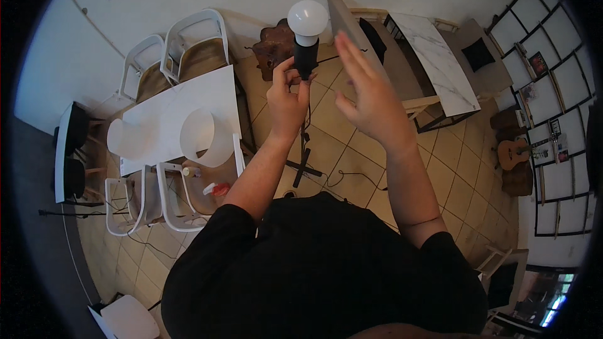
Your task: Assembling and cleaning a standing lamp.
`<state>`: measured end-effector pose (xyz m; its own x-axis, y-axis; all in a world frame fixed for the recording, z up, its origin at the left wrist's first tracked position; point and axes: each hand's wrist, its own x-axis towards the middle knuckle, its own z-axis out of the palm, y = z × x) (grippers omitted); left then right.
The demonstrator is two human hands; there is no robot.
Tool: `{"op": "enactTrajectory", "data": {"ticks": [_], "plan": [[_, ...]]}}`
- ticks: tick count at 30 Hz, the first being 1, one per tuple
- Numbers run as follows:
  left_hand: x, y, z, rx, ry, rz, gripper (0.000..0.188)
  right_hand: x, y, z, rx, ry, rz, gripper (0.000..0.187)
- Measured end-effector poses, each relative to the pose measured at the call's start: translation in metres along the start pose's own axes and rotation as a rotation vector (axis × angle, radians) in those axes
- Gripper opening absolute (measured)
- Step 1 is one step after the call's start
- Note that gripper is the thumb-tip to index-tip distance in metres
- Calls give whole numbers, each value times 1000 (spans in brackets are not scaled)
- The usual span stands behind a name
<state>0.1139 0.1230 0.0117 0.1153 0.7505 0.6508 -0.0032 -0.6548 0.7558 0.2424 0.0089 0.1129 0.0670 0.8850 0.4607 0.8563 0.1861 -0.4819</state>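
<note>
A round white light bulb (308,20) sits upright in a black lamp socket (306,56) on top of a thin black stand (303,150). My left hand (289,97) is closed around the lower part of the socket, fingers and thumb pinching it. To the right of the bulb and socket, my right hand (369,97) is raised with its fingers stretched out together and the thumb apart. It touches neither the bulb nor the socket and holds nothing.
On the left, a white table (220,85) bears white drum-shaped shades (198,133), with white chairs (201,50) around it. A marble-top table (433,56) and benches stand at right. A cable (352,174) crosses the tiled floor. A guitar (514,152) leans near the wall shelf.
</note>
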Motion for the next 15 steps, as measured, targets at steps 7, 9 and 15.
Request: {"op": "enactTrajectory", "data": {"ticks": [7, 9, 15], "plan": [[-4, 2, -6, -38, 25, 13, 44, 10, 4, 21, -181, -76, 78, 88], [-6, 1, -9, -2, 26, 10, 45, 9, 5, 21, -92, 138, -9, 90], [-6, 0, -11, 19, 39, 6, 46, 7, 6, 26, -28, 3, 109, 93]]}}
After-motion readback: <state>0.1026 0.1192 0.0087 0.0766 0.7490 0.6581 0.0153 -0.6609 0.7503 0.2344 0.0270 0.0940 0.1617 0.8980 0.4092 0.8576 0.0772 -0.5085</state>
